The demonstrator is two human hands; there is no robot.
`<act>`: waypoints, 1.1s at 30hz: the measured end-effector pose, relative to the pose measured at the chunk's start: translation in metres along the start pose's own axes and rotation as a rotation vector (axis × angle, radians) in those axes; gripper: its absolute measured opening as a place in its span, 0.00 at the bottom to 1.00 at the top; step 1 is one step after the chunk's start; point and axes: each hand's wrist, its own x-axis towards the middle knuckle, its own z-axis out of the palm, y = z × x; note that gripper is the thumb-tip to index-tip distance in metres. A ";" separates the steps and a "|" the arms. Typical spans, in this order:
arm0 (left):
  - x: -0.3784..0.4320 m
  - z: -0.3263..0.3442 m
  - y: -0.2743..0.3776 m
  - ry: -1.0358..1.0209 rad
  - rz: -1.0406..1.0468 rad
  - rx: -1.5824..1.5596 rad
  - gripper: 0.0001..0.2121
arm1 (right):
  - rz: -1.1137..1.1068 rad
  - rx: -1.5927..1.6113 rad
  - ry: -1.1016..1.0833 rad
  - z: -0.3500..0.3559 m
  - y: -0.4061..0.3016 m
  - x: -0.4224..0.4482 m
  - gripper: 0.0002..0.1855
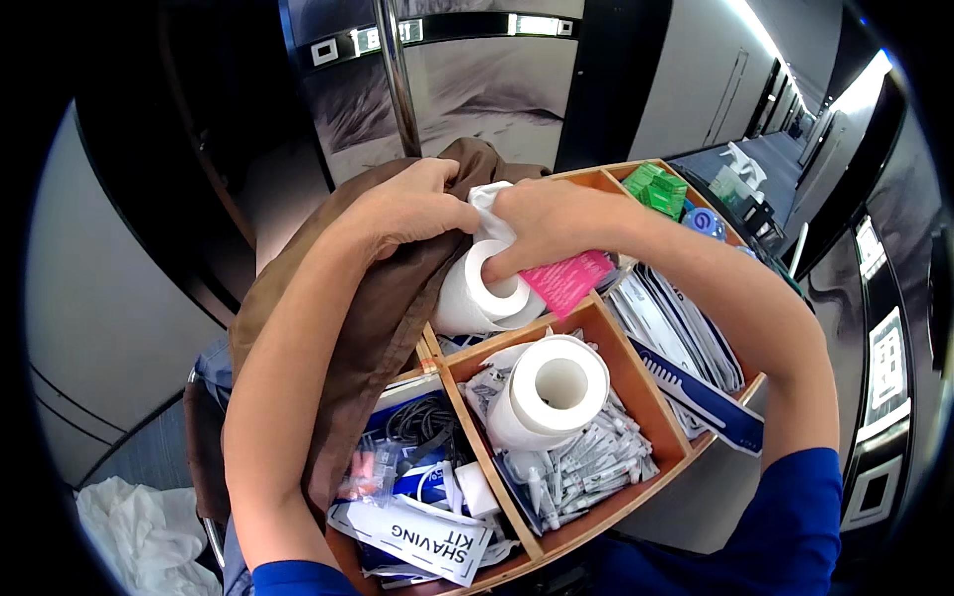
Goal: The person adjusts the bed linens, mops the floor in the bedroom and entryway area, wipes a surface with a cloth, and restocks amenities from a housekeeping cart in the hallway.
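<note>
Both my hands meet over the back of a wooden compartment tray. My right hand [559, 223] is on a toilet paper roll [469, 302], its thumb at the roll's open core and its other fingers by a loose white piece [488, 205]. Just left of that piece is my left hand [414, 205], over a brown cloth cover [380, 298]; its thumb tip reaches the white piece, but I cannot tell what it grips. A pink printed packet [570, 279] shows under my right hand. A second toilet paper roll [555, 387] stands upright on small tubes [596, 462] in the front compartment.
The wooden tray [689, 454] also holds a packet with writing [414, 533], dark cords [425, 428], a comb packet [700, 395], flat white packets [671, 320] and green boxes [656, 190]. A metal pole [396, 82] rises behind. White bunched material [141, 536] lies lower left; a corridor [768, 160] runs right.
</note>
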 end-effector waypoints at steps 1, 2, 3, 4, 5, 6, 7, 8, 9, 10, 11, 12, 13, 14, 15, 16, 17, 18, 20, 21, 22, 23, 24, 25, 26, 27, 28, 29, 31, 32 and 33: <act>0.003 0.001 -0.003 0.016 0.045 0.014 0.17 | 0.002 -0.006 0.031 0.005 -0.003 0.002 0.25; 0.006 0.001 -0.007 0.032 0.090 0.027 0.16 | -0.009 -0.055 0.023 0.010 -0.007 0.006 0.23; 0.006 -0.001 -0.008 0.056 0.128 0.040 0.15 | 0.003 -0.082 0.030 0.004 -0.010 0.003 0.22; 0.005 -0.003 -0.009 0.073 0.193 0.048 0.15 | 0.015 -0.108 0.036 -0.005 -0.012 -0.002 0.21; 0.006 -0.005 -0.010 0.110 0.215 0.051 0.15 | 0.026 -0.135 0.042 -0.015 -0.014 -0.006 0.21; 0.005 -0.006 -0.008 0.144 0.234 0.050 0.15 | 0.086 -0.112 0.103 -0.024 -0.004 -0.015 0.19; 0.001 -0.008 -0.005 0.183 0.248 0.055 0.15 | 0.176 -0.139 0.084 -0.045 -0.005 -0.027 0.18; 0.002 -0.009 -0.004 0.250 0.245 0.049 0.19 | 0.170 -0.206 0.128 -0.051 0.014 -0.029 0.19; 0.003 -0.005 -0.001 0.291 0.272 0.014 0.20 | 0.166 -0.299 0.226 -0.054 0.033 -0.036 0.17; -0.001 -0.004 0.003 0.339 0.290 -0.006 0.22 | 0.242 -0.358 0.205 -0.058 0.042 -0.038 0.17; -0.003 -0.003 0.005 0.386 0.305 -0.025 0.23 | 0.308 -0.383 0.168 -0.058 0.048 -0.037 0.17; 0.001 -0.008 0.001 0.422 0.406 -0.009 0.29 | 0.373 -0.402 0.134 -0.055 0.051 -0.035 0.17; 0.004 -0.011 -0.003 0.420 0.432 -0.023 0.30 | 0.436 -0.419 0.099 -0.051 0.054 -0.031 0.17; 0.005 -0.017 -0.008 0.417 0.456 -0.037 0.31 | 0.415 -0.455 0.052 -0.043 0.060 -0.027 0.16; 0.005 -0.017 -0.005 0.406 0.486 -0.062 0.32 | 0.405 -0.495 -0.003 -0.031 0.071 -0.022 0.16; 0.003 -0.020 -0.001 0.406 0.549 -0.018 0.31 | 0.385 -0.535 -0.052 -0.019 0.081 -0.015 0.16; 0.000 -0.023 0.003 0.356 0.486 0.005 0.29 | 0.380 -0.524 -0.071 -0.004 0.092 -0.009 0.16; -0.005 -0.026 0.008 0.311 0.416 0.026 0.27 | 0.374 -0.498 -0.071 0.004 0.094 -0.004 0.17; -0.008 -0.025 0.011 0.324 0.379 0.054 0.22 | 0.389 -0.455 -0.096 0.009 0.100 0.000 0.17; -0.007 -0.025 0.007 0.326 0.375 0.051 0.22 | 0.401 -0.436 -0.119 0.002 0.092 -0.001 0.17; -0.004 -0.026 0.004 0.326 0.375 0.044 0.22 | 0.420 -0.419 -0.144 -0.008 0.086 -0.005 0.17; -0.001 -0.026 0.001 0.325 0.376 0.037 0.23 | 0.410 -0.432 -0.138 -0.017 0.083 -0.009 0.16; -0.001 -0.027 0.001 0.358 0.383 0.058 0.22 | 0.357 -0.457 -0.030 -0.024 0.089 -0.015 0.14; 0.000 -0.026 0.001 0.373 0.361 0.033 0.23 | 0.305 -0.483 0.071 -0.032 0.085 -0.018 0.13; 0.000 -0.024 0.003 0.388 0.340 0.009 0.23 | 0.314 -0.459 0.090 -0.041 0.079 -0.018 0.13; 0.000 -0.025 0.004 0.402 0.320 -0.010 0.23 | 0.324 -0.431 0.114 -0.051 0.061 -0.020 0.13; 0.001 -0.026 0.001 0.402 0.325 -0.006 0.23 | 0.203 -0.331 0.175 -0.052 0.054 -0.023 0.11; 0.000 -0.027 0.000 0.398 0.324 0.021 0.23 | 0.124 -0.230 0.164 -0.050 0.047 -0.019 0.11; 0.000 -0.027 0.001 0.380 0.337 0.061 0.23 | -0.011 -0.038 0.137 -0.050 0.033 -0.015 0.10; -0.001 -0.027 0.001 0.330 0.331 0.058 0.21 | -0.170 -0.027 0.207 -0.038 0.041 -0.008 0.09; -0.001 -0.027 0.001 0.280 0.329 0.053 0.20 | -0.180 -0.021 0.303 -0.033 0.041 -0.005 0.09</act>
